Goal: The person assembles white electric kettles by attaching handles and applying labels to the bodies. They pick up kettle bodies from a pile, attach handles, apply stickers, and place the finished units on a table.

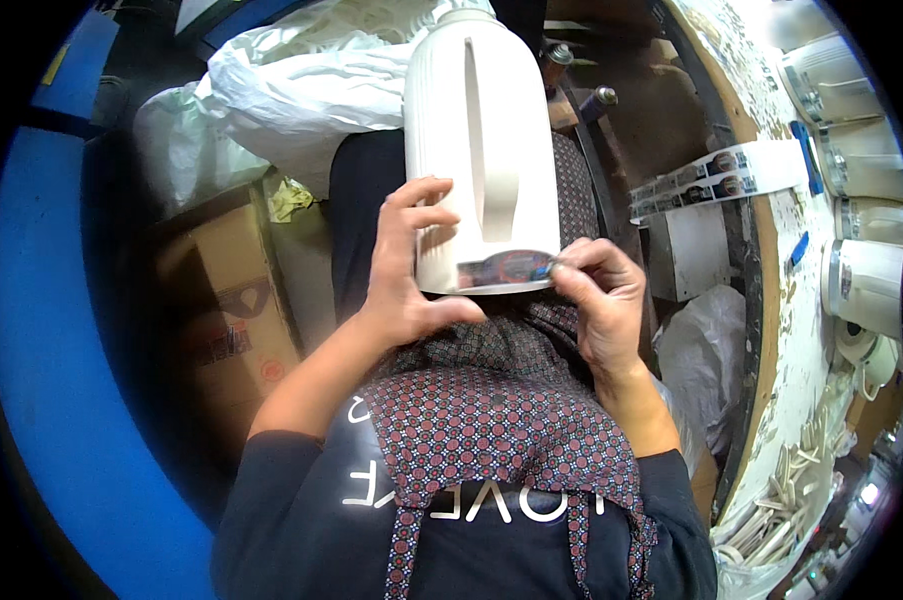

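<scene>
A cream-coloured vacuum jug (434,120) with a long raised handle lies on my lap, its base toward me. My left hand (411,270) steadies its left side near the base, fingers bent against the wall and thumb by the bottom edge. A dark, glossy sticker (501,269) lies across the jug just below the handle. The right end of that sticker is pinched between the thumb and fingers of my right hand (601,290). Part of the sticker is blurred, so I cannot tell how much of it touches the jug.
On the right, a worn bench (736,75) carries a strip of stickers (711,178), several cream jugs (866,285) and a bag of pale plastic parts (786,500). Left are a cardboard box (226,270) and a white plastic bag (301,85). Spray cans (599,100) stand beyond my knee.
</scene>
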The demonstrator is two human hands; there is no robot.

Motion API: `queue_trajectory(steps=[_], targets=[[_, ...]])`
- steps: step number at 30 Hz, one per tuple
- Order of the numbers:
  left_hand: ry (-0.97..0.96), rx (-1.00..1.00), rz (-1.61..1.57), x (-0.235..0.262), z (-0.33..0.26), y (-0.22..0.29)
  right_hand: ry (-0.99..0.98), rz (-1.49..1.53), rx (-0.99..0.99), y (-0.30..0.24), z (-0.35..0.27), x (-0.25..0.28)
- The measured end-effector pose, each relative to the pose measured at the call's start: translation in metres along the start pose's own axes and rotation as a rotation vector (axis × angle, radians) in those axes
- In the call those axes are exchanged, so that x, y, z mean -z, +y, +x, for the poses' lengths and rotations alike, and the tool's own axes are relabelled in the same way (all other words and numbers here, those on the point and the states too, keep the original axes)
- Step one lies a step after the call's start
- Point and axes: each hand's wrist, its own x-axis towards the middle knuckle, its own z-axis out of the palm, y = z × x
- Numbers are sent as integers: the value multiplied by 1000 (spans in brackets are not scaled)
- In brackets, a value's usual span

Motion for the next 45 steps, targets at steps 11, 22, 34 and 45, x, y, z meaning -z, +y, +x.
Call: queue_trajectory(steps=[11,22,34,45], targets=[[-30,15,91,-6,-10,8,79,-340,-39,13,-7,-5],[-51,-72,353,-4,-6,10,71,-597,84,14,-8,-7],[190,103,-384,-8,3,-50,-80,-1035,648,25,63,-52],[-209,23,-813,102,144,-5,-217,-613,808,-41,60,-8]])
